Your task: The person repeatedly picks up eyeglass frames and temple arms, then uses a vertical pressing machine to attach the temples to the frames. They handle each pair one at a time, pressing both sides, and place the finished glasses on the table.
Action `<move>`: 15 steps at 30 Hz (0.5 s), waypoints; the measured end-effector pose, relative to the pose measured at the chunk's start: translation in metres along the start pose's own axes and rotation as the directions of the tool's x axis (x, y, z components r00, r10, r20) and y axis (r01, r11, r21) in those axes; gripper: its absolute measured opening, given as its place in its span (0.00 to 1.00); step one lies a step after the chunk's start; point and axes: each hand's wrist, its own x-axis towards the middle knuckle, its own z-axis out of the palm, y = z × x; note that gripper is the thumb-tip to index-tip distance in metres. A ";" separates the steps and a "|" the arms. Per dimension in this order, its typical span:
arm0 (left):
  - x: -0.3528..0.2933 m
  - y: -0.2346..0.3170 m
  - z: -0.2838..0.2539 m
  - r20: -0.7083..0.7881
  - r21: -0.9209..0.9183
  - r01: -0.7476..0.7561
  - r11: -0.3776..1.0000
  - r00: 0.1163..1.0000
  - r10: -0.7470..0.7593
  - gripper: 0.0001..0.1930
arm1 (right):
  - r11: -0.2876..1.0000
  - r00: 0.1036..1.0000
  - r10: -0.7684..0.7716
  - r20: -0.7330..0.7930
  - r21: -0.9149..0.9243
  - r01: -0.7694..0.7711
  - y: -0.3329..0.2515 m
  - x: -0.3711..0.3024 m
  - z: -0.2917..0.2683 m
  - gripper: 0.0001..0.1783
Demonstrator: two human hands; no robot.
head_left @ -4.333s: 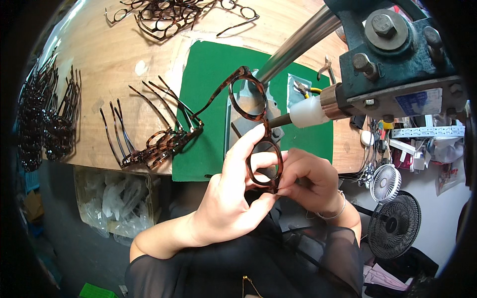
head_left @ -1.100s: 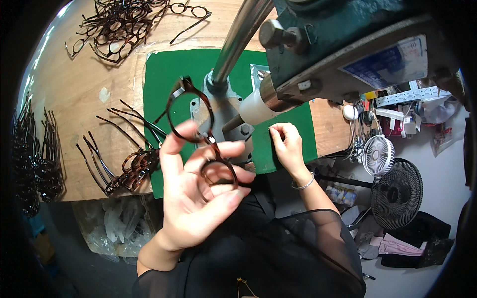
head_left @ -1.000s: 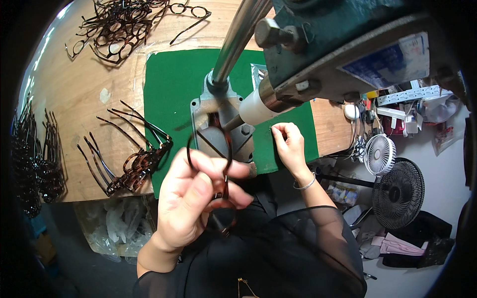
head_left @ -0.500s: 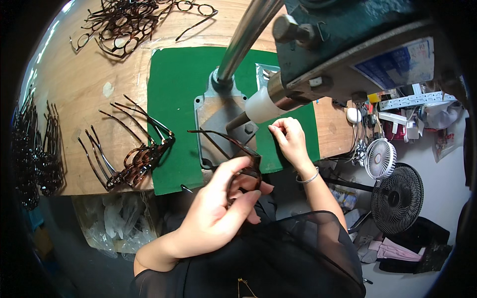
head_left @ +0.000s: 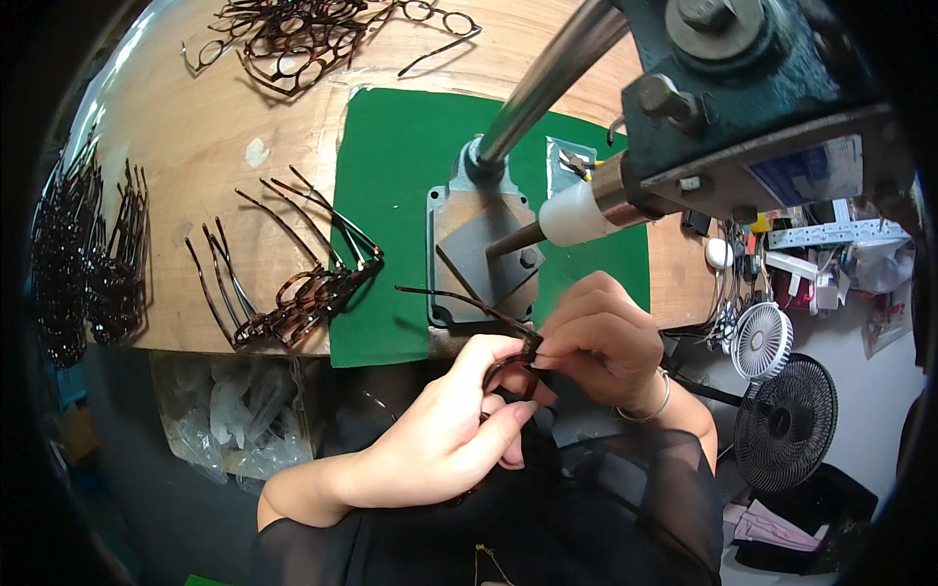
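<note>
My left hand (head_left: 440,425) is closed around a tortoiseshell eyeglass frame (head_left: 459,299), held in front of the bench edge. One temple of it sticks out up and to the left, over the near edge of a metal base plate (head_left: 447,210). My right hand (head_left: 611,342) pinches at the frame's hinge corner, thumb and fingertips touching it. Anything small between those fingertips is too hidden to make out. Behind my hands stands a green bench press (head_left: 635,181) with a white collar and a thin rod over the base plate.
A green mat (head_left: 376,195) lies under the press. Left of it are a cluster of tortoiseshell frames (head_left: 308,303) and dark stacked ones (head_left: 73,264); more frames (head_left: 313,44) lie at the back. A small bag (head_left: 565,161) with pliers lies behind the collar. Two fans (head_left: 762,342) stand right.
My right hand has left the mat and come to the frame's hinge corner. My left hand still holds the frame. The whole view has shifted slightly.
</note>
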 end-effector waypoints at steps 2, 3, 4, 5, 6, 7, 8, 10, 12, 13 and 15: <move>0.001 0.001 0.001 0.027 0.000 0.017 1.000 1.000 -0.017 0.21 | 1.000 1.000 0.002 0.009 0.025 -0.002 -0.001 0.000 -0.002 0.07; 0.001 0.001 0.001 0.031 -0.001 0.024 1.000 0.999 -0.024 0.21 | 0.999 1.000 0.006 0.008 0.033 -0.006 -0.002 0.000 -0.003 0.07; 0.001 0.003 0.000 0.035 -0.003 0.032 0.999 0.999 -0.032 0.21 | 0.997 1.000 0.028 0.015 0.066 -0.029 -0.002 0.000 -0.004 0.07; 0.001 0.002 0.000 0.040 -0.007 0.041 0.999 0.998 -0.041 0.21 | 0.994 0.998 0.051 0.023 0.098 -0.053 -0.001 -0.001 -0.004 0.07; 0.002 0.002 0.000 0.041 0.017 0.034 0.999 0.999 -0.035 0.21 | 0.988 0.997 0.074 0.033 0.130 -0.078 -0.001 -0.002 -0.003 0.08; 0.002 0.001 0.001 0.042 0.041 0.027 0.999 0.999 -0.028 0.21 | 0.984 0.995 0.101 0.024 0.145 -0.103 -0.001 -0.004 -0.003 0.08; 0.002 0.002 0.001 0.039 0.066 0.018 0.998 0.999 -0.020 0.21 | 0.979 0.992 0.123 0.016 0.162 -0.124 -0.001 -0.006 -0.002 0.08; 0.002 0.002 0.003 0.034 0.086 0.021 0.996 0.999 -0.024 0.21 | 0.971 0.988 0.152 0.003 0.184 -0.150 -0.002 -0.007 0.000 0.08; 0.001 0.003 0.003 0.044 0.044 0.035 0.998 0.998 -0.037 0.21 | 0.968 0.987 0.161 -0.016 0.198 -0.154 -0.004 -0.008 0.000 0.08; 0.001 0.004 0.002 0.058 -0.012 0.047 0.999 0.997 -0.047 0.22 | 0.970 0.989 0.150 -0.007 0.192 -0.146 -0.004 -0.008 0.000 0.09; 0.000 0.004 0.001 0.067 -0.025 0.043 0.999 0.997 -0.041 0.22 | 0.975 0.991 0.130 0.013 0.181 -0.130 -0.005 -0.007 -0.002 0.09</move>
